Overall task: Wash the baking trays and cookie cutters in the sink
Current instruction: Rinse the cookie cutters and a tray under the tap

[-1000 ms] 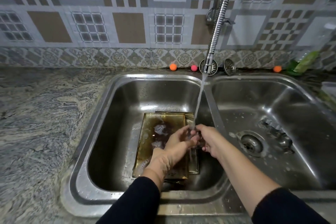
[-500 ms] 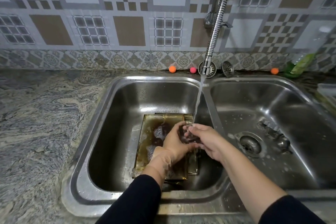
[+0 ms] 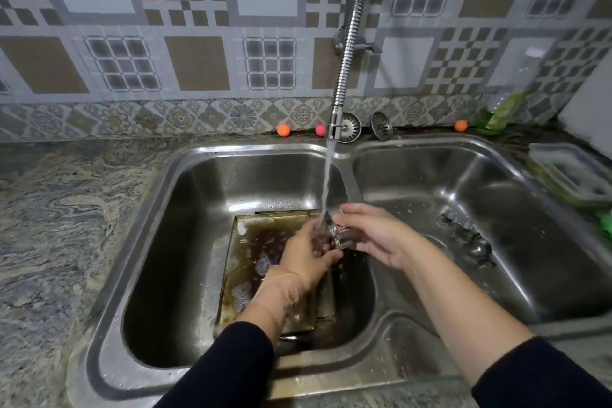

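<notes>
A brown-stained baking tray (image 3: 261, 235) lies flat in the left basin (image 3: 185, 209) with soap foam on it, and the edge of another tray shows beneath it. Above the tray's right end, water (image 3: 326, 182) runs from the faucet nozzle (image 3: 333, 127) onto a small shiny metal cookie cutter (image 3: 339, 232). My left hand (image 3: 306, 262) cups and holds the cutter from below. My right hand (image 3: 377, 238) grips it from the right with curled fingers. The hands and the splashing water hide most of the cutter.
The right basin (image 3: 496, 202) holds a dark metal piece (image 3: 463, 235) near its drain. Two sink strainers (image 3: 381, 125) and small orange balls (image 3: 283, 130) sit along the back ledge. A lidded plastic container (image 3: 573, 172) stands at the right. Granite counter (image 3: 49, 225) spreads to the left.
Both hands have stayed under the stream, turning and rubbing the cutter. The right hand has shifted slightly to the right of it.
</notes>
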Demonstrator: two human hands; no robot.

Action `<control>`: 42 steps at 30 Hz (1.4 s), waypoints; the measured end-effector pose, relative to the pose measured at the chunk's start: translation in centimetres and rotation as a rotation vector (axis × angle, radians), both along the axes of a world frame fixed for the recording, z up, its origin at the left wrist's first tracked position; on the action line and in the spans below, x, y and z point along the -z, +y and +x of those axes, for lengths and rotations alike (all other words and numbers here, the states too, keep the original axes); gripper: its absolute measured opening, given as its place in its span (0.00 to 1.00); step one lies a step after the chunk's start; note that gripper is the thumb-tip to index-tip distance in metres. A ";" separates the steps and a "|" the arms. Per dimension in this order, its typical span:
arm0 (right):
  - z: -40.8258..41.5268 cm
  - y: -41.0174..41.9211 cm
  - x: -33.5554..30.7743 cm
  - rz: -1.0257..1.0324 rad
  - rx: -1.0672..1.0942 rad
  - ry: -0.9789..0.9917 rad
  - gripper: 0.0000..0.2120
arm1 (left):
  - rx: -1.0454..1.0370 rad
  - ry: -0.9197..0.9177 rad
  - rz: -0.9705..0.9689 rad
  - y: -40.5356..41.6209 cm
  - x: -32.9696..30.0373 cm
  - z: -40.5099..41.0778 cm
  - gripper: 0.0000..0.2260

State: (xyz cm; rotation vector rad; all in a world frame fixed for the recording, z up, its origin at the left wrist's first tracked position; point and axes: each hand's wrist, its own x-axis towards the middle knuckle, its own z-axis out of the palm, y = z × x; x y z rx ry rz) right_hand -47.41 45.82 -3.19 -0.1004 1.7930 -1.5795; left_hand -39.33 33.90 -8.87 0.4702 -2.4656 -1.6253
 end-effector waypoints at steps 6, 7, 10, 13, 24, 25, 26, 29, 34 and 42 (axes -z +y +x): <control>-5.7 8.6 0.1 0.364 0.064 0.336 0.24 | 0.253 -0.194 -0.484 4.0 -1.4 -2.7 0.28; -6.9 10.5 1.1 0.440 0.089 0.362 0.27 | 0.275 -0.224 -0.543 4.8 -1.6 -3.2 0.29; -10.1 15.4 4.2 0.611 0.140 0.364 0.32 | 0.304 -0.381 -0.715 6.7 -1.7 -4.6 0.32; -13.0 19.3 6.6 0.802 0.133 0.409 0.27 | 0.295 -0.511 -0.802 7.7 -1.3 -5.5 0.34; -18.9 23.2 12.3 1.077 0.018 0.541 0.26 | 0.244 -0.580 -0.921 8.1 -0.2 -6.2 0.33; -18.9 23.3 12.4 1.072 0.011 0.542 0.27 | 0.245 -0.583 -0.916 8.1 -0.2 -6.2 0.33; -18.8 23.4 12.2 1.065 0.004 0.542 0.28 | 0.241 -0.586 -0.910 8.1 -0.2 -6.2 0.33; -18.3 23.5 11.1 1.076 -0.049 0.576 0.30 | 0.229 -0.577 -0.899 8.1 -0.2 -6.2 0.33; -15.9 21.5 7.9 0.983 -0.168 0.703 0.25 | 0.277 -0.523 -0.819 7.7 -1.0 -6.2 0.35; -4.7 10.1 0.2 0.702 -0.435 0.995 0.19 | 0.093 -0.334 -0.345 1.3 -1.3 -1.5 0.21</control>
